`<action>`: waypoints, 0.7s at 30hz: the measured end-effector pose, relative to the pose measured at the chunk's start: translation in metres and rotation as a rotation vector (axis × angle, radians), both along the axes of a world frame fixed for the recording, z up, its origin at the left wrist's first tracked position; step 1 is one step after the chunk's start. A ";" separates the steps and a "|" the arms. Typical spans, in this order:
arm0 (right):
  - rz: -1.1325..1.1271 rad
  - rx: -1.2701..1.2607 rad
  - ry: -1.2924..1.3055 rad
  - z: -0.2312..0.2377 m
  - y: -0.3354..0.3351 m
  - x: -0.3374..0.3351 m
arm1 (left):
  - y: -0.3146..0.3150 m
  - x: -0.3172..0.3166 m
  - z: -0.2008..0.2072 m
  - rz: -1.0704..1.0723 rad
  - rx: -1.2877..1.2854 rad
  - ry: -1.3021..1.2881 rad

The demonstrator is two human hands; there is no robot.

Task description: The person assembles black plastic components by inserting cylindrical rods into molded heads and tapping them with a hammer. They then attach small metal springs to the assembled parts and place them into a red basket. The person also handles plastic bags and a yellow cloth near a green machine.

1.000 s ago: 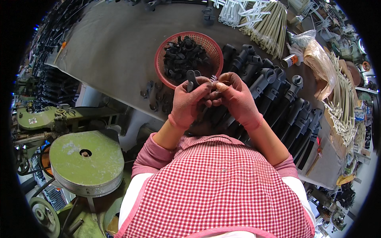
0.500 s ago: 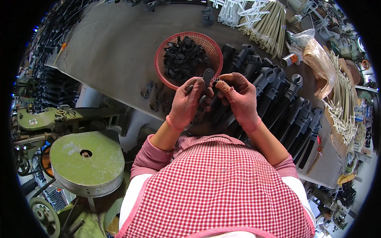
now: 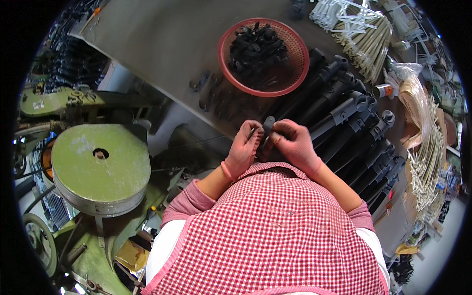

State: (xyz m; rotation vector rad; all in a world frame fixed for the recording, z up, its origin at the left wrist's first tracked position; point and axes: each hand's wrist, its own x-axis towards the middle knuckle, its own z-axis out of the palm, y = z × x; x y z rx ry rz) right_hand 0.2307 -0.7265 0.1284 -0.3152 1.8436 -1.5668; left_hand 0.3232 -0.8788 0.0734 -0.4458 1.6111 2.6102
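Note:
My left hand (image 3: 244, 147), in a worn reddish work glove, is closed on a small black part (image 3: 268, 124) with a rounded, flat end that sticks up between both hands. My right hand (image 3: 296, 146), gloved alike, has its thumb and fingers pinched together against the other side of that part. Whatever lies between its fingertips is too small to make out. Beyond my hands stands a red perforated basket (image 3: 299, 53) with a heap of small black curved parts (image 3: 258, 46). A few loose black parts (image 3: 211, 93) lie on the table left of the basket.
Several black tubes with clamp-like heads (image 3: 344, 112) lie in rows on the right. Bundles of pale rods (image 3: 366, 42) and plastic wrapping (image 3: 415, 105) are farther right. A green machine with a round cover (image 3: 101, 172) stands at my left, near the table edge (image 3: 172, 96).
Both hands have drawn nearer to my apron, with the black part between them. The view has shifted, so the basket and tubes sit farther right. The fine metal piece at my right fingertips no longer shows.

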 end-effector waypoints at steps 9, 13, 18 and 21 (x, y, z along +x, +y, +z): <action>0.398 0.437 0.380 -0.076 -0.035 0.000 | -0.023 0.066 -0.073 0.187 0.008 -0.443; 0.615 0.402 0.460 -0.120 -0.074 0.006 | -0.056 0.089 -0.095 0.417 0.143 -0.701; 0.958 0.701 0.623 -0.150 -0.111 0.021 | -0.075 0.098 -0.094 0.468 0.406 -0.547; 0.838 0.777 0.681 -0.150 -0.111 0.009 | -0.076 0.085 -0.085 0.416 0.416 -0.374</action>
